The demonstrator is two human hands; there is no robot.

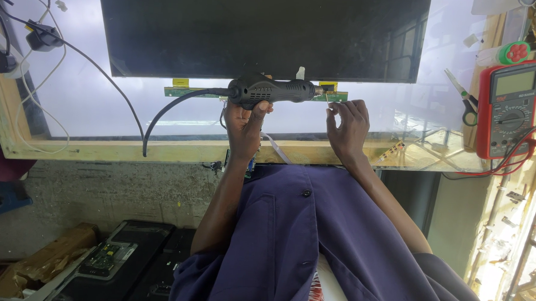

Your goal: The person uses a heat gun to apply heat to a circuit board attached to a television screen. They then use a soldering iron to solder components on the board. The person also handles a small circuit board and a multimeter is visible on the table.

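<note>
One black rotary tool [270, 90] (corded) in left hand [245, 122].

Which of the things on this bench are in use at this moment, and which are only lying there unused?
In use:
- black corded tool, held by the left hand
- narrow green circuit strip under the dark screen panel
- right hand, fingers pinched by the tool's tip

Lying about:
- red multimeter with its leads
- scissors
- plug adapters at the bench's far left
</note>
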